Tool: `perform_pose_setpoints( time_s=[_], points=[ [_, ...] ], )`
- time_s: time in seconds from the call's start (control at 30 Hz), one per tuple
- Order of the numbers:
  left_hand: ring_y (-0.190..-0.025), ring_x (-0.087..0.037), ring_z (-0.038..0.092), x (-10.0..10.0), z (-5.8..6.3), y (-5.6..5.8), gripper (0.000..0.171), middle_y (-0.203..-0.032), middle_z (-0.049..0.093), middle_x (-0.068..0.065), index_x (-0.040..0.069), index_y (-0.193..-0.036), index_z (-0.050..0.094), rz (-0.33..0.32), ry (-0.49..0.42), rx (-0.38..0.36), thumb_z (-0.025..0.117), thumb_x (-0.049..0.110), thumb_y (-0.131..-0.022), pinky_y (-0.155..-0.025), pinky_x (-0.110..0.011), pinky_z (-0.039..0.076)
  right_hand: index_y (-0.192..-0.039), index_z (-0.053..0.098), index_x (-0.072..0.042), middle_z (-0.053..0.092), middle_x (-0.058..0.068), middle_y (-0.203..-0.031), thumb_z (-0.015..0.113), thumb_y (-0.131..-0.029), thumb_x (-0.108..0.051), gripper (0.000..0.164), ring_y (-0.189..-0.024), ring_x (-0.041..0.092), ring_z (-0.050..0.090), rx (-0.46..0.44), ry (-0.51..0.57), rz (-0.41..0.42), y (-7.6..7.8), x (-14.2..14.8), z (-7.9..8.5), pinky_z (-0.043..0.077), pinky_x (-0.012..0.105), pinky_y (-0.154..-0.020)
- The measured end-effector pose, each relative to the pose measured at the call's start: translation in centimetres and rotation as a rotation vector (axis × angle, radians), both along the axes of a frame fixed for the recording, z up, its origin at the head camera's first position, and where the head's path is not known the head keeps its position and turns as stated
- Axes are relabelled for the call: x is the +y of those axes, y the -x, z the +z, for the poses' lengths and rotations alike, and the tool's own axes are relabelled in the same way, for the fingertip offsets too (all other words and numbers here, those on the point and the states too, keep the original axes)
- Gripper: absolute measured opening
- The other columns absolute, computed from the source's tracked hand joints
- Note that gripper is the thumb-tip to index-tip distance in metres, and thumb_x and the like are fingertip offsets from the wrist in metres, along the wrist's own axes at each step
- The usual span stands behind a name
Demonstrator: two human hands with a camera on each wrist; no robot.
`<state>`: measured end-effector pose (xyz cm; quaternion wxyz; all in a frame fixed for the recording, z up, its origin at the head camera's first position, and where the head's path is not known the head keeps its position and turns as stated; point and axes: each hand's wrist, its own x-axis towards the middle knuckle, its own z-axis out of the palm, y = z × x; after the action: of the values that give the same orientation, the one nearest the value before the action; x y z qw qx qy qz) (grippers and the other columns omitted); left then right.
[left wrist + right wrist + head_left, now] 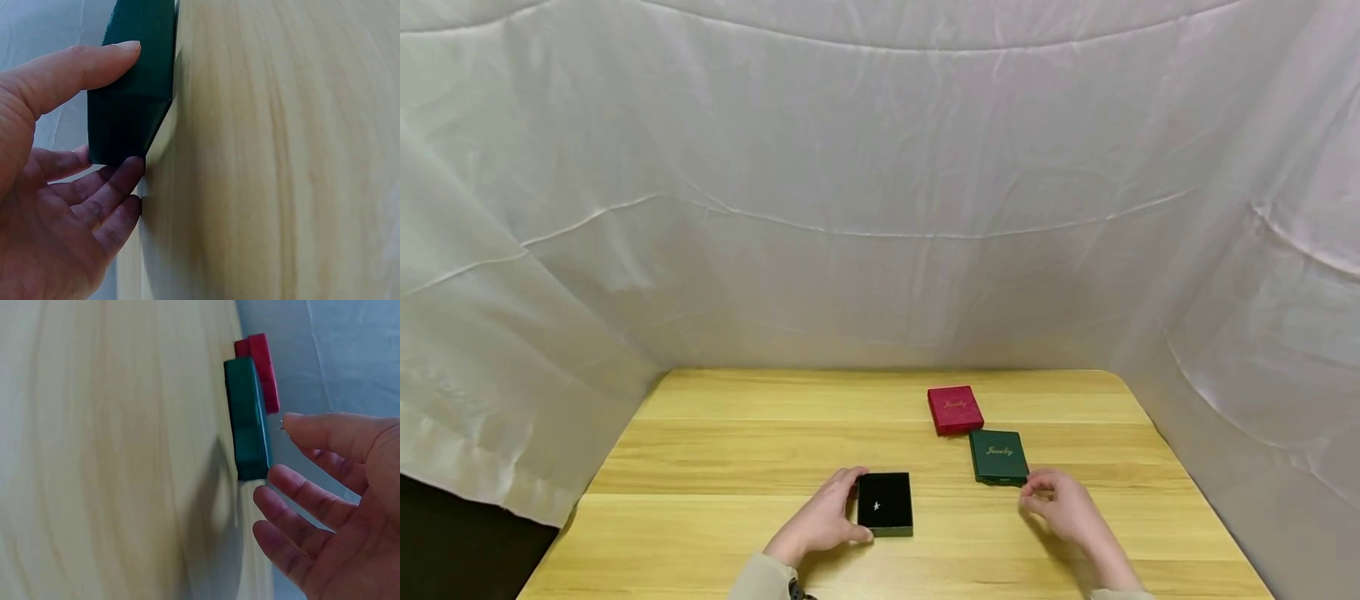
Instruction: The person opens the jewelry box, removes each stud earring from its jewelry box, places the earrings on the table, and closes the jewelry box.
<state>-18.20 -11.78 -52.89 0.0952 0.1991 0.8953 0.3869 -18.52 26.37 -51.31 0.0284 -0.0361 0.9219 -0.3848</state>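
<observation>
My left hand point(826, 512) holds an open dark green jewelry box point(901, 531) at its left side. In the left wrist view, the thumb lies on one green wall and the fingertips touch the box's end. A small silvery star-shaped earring point(876, 506) sits on the box's black lining. To the right, my right hand point(1063, 504) pinches a tiny shiny earring point(281, 427) between thumb and index finger, its shape mostly hidden. That hand is beside the near right corner of a closed green jewelry box point(997, 460) with gold lettering.
A red jewelry box point(953, 415), closed and gold-lettered, lies behind the closed green one, corners nearly touching. All stand on a light wooden table point(737, 442). Pale cloth point(880, 283) hangs behind the table and along both sides.
</observation>
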Motion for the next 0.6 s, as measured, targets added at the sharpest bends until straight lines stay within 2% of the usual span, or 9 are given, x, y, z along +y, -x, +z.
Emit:
perform_pose_setpoints(
  time_s=[0.2, 0.6],
  points=[
    [-0.124, -0.037, 0.048, 0.0, -0.3, 0.1, 0.092, -0.139, 0.047, -0.017, -0.001, -0.145, 0.038, 0.007, 0.008, 0.0, 0.087, 0.023, -0.071, -0.103, -0.057, 0.039, -0.075, 0.067, -0.013, 0.059, 0.024, -0.121, 0.076, -0.081, -0.006, 0.013, -0.112, 0.05, 0.053, 0.042, -0.111, 0.016, -0.2, 1.0, -0.3, 0.042, 0.064, -0.093],
    [-0.123, -0.039, 0.048, 0.0, -0.1, 0.1, 0.092, -0.139, 0.047, -0.019, -0.002, -0.145, 0.038, 0.001, -0.001, 0.008, 0.087, 0.022, -0.071, -0.103, -0.058, 0.039, -0.076, 0.069, -0.013, 0.057, 0.024, -0.122, 0.078, -0.081, -0.008, 0.011, -0.114, 0.051, 0.051, 0.018, -0.16, -0.023, -0.1, 2.0, -1.0, 0.039, 0.065, -0.096]
  ],
)
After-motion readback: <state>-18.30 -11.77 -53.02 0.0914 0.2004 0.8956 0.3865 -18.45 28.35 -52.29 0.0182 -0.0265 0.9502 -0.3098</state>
